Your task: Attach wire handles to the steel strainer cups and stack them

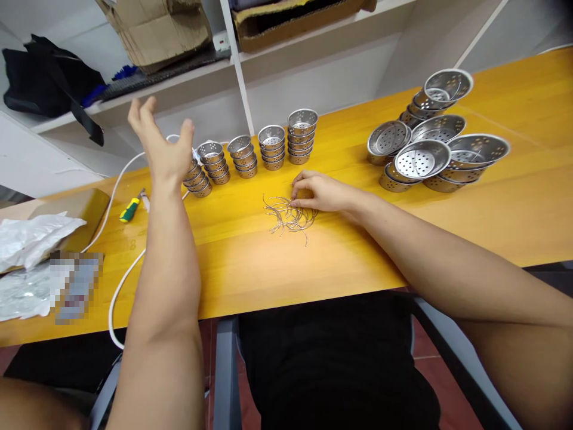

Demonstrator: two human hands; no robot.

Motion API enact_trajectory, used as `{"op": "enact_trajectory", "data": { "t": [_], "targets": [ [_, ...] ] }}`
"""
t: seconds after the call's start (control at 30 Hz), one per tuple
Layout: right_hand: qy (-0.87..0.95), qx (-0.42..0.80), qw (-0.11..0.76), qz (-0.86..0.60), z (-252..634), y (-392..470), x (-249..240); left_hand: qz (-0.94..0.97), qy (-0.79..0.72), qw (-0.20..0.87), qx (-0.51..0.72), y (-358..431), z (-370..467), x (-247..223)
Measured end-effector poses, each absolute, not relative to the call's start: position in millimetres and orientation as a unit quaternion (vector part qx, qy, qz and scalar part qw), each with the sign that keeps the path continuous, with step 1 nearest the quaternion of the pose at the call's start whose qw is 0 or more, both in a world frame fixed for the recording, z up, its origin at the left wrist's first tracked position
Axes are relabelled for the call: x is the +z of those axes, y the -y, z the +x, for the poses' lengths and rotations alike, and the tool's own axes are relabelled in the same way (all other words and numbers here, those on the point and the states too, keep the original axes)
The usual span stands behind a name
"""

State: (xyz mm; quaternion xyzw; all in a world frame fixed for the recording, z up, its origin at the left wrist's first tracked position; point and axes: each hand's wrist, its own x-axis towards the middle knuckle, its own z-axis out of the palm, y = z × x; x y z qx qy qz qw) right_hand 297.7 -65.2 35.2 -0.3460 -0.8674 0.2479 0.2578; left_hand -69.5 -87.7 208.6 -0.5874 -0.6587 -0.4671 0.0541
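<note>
The grip of the right hand (320, 190) is half closed, thumb and fingers curled at the upper right of a heap of curved wires (293, 224); whether it has hold of one, I cannot tell. The left hand (168, 152) is spread wide with nothing seen in it, raised over the far edge of the table (313, 275), left of the middle. The heap lies loose midway between the far and near edges. Five stacks of small perforated cups (271, 146) stand in a row along the far edge, while larger perforated cups (418, 161) stand in an uneven cluster toward the right end. The small cups look sorted already; the wires, I judge, are what remains. Whether any larger cup bears a wire is unclear. A screwdriver (130, 210) lies toward the left end, apart from both hands.
</note>
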Motion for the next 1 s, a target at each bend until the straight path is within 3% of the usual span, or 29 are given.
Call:
{"op": "enact_trajectory", "data": {
  "t": [0.1, 0.27, 0.5, 0.8, 1.0],
  "targets": [
    [0.839, 0.233, 0.309, -0.383, 299.3, 67.3, 37.2, -0.669, 0.556, 0.009, -0.494, 93.9, -35.6, 207.5],
    [0.722, 0.127, 0.422, -0.533, 317.9, 60.0, 42.9, -0.770, 0.521, -0.048, -0.365, 84.3, 10.7, 153.5],
    [0.683, 0.100, 0.402, -0.601, 358.8, 30.5, 31.3, -0.842, 0.467, -0.056, -0.265, 81.5, 38.5, 72.2],
    [0.647, 0.139, 0.354, -0.661, 373.7, 10.6, 16.4, -0.832, 0.485, -0.063, -0.264, 79.6, 32.4, 69.6],
    [0.681, 0.124, 0.392, -0.606, 361.4, 16.7, 17.1, -0.828, 0.489, -0.075, -0.263, 74.7, 29.6, 64.4]
  ]
}}
